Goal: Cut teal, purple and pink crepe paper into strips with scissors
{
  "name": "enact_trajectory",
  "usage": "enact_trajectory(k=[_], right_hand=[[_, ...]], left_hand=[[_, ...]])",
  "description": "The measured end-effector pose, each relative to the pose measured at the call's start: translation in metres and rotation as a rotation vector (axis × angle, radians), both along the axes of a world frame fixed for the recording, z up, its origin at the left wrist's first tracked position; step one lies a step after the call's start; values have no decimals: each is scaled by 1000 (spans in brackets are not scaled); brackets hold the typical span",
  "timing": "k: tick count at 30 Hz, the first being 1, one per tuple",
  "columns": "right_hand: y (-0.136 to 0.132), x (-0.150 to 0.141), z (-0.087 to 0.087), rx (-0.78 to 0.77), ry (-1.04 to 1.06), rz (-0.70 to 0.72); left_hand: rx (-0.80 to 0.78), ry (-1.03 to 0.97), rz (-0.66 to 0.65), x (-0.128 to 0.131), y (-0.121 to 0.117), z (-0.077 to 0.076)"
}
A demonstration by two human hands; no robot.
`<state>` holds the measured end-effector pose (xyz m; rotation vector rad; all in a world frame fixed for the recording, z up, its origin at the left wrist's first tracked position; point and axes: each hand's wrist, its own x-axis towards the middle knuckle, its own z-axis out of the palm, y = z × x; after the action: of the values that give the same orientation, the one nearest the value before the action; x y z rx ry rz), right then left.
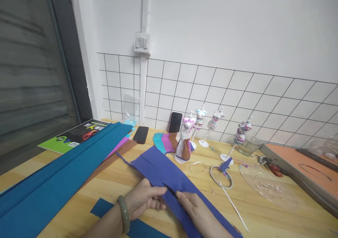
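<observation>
Toward the left edge of the surface [111, 181], the teal sheet [52, 181] and brown sheet [113, 156] lie in the way, but a bare strip runs between them and the purple sheet [158, 167]. The left hand [145, 199] and a teal scrap [101, 207] block its near end. At the far edge, the grid [235, 70] stands behind four dress forms [188, 123], leaving narrow gaps for fingers. Bare surface opens near the right front corner; the white strip [236, 211] and tape roll [211, 178] lie low beside it. The disc [258, 192], glass [249, 146] and orange tray [290, 157] crowd the right edge.
</observation>
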<state>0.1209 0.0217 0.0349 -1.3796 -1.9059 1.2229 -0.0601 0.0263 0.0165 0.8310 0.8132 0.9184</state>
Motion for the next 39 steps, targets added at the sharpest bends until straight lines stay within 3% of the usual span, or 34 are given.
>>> enact_trajectory(k=[6,18,29,39], right_hand=[[0,1,-1,-3,-37,-16],[-1,-2,13,-70,-111,-34],[11,-9,7,25,-64,59],[11,-9,1,42,-21,46]], left_hand=[[-13,11,99,-3,4,-2],[22,-21,29,-3,3,-6],[27,-13,36,-2,2,-4],[16,-8,42,-2,3,-4]])
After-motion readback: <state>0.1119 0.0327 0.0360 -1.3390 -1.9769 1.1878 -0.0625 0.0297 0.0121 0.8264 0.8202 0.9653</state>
